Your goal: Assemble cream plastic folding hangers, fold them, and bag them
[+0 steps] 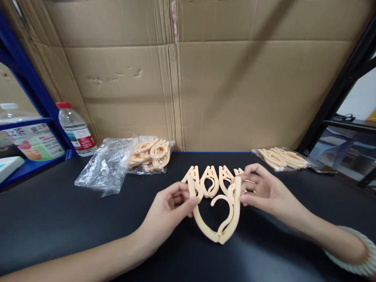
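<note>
A peach-coloured folding plastic hanger (219, 221) is held over the black table (58, 219), its two arms folded into a V with the hook curled between them. My left hand (169, 213) pinches the left arm's upper end. My right hand (261, 192) grips the right arm's upper end. Just behind the held hanger, several folded hangers of the same kind (212, 180) lie in a row on the table, touching one another.
An open clear plastic bag (108, 166) with more hangers (151, 153) lies at the back left. A sealed bag of hangers (282, 158) is at the back right. A water bottle (76, 129) stands by the blue shelf frame (29, 84). Cardboard (205, 78) walls the back.
</note>
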A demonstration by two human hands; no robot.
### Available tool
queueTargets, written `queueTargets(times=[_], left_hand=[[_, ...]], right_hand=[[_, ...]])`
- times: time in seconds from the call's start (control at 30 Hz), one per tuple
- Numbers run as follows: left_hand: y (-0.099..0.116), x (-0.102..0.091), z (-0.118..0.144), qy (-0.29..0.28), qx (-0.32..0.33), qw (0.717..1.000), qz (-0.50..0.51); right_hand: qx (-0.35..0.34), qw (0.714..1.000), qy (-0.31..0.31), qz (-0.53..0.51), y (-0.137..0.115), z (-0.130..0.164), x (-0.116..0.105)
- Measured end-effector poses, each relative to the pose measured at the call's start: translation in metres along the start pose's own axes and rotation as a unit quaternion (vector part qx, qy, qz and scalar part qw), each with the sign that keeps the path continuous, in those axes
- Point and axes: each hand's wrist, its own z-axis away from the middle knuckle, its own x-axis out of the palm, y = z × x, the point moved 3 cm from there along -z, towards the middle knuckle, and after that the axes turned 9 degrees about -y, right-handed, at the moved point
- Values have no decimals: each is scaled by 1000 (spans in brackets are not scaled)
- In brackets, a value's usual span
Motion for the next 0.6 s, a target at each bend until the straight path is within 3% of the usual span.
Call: queueTargets(times=[0.1, 0.2, 0.3, 0.47, 0.6], left_hand=[[0, 4, 0, -13, 0, 1000, 0], [0, 3, -1, 5, 4, 1000, 18], [0, 2, -2, 14, 6, 1000, 25], [-1, -1, -2, 24, 34, 998, 41], [1, 0, 1, -11, 84, 996, 15]], right_hand=[[2, 999, -49, -17, 2, 4, 17], [39, 990, -134, 22, 1, 9, 28], [62, 980, -182, 55, -4, 13, 33], [55, 978, -190, 58, -7, 14, 35], [40, 983, -166, 65, -4, 15, 32]])
